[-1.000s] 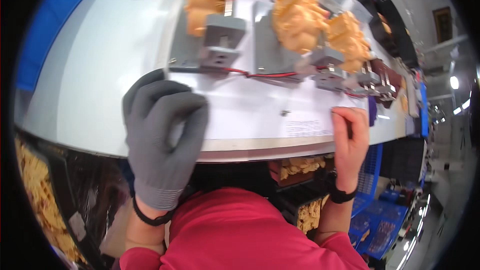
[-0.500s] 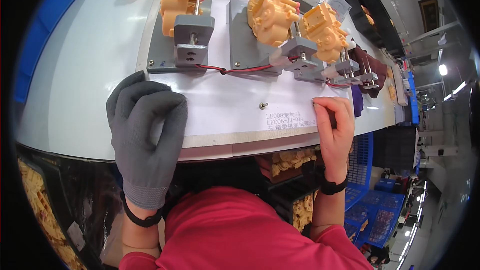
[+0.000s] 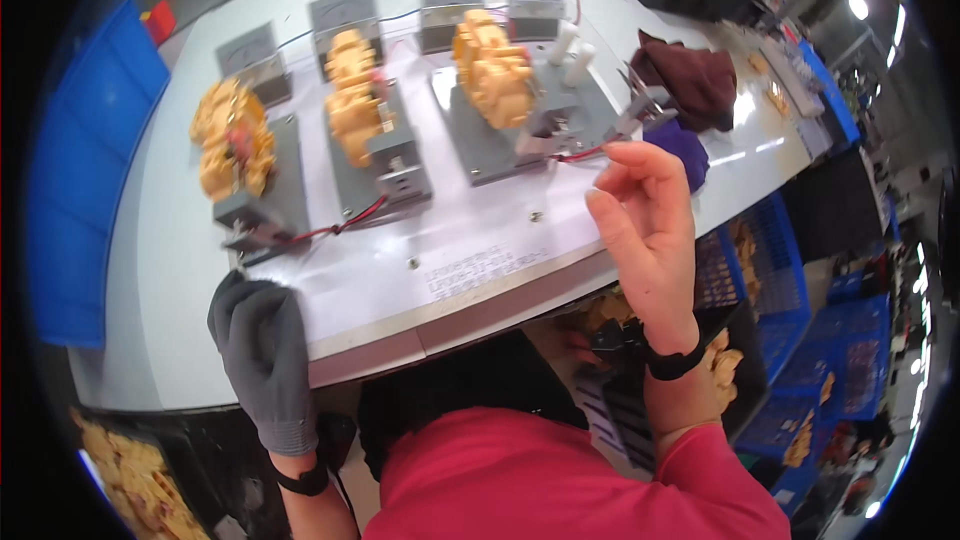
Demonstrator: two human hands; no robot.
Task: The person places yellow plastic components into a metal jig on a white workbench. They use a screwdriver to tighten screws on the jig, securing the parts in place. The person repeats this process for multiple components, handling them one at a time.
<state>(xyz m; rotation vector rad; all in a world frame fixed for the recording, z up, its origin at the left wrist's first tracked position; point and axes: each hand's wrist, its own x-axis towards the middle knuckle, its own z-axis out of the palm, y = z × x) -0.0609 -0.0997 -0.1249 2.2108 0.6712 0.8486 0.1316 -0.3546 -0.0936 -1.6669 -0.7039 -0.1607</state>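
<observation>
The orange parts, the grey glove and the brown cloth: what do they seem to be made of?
Orange parts: likely moulded plastic, semi-matt, from their even colour and rounded relief.
Grey glove: probably knit fabric, matt, given the ribbed cuff; any coating is unclear.
Brown cloth: soft textile, dull, judging by its bunched folds; the fibre can't be told.

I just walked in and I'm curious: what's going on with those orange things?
A person has both arms at a white table. Three knobbly orange parts sit on grey stands, with dial meters behind. The gloved left hand is near the leftmost stand; I can't see whether it holds anything. The bare right hand is half open, apparently empty, near a metal clamp.
</observation>
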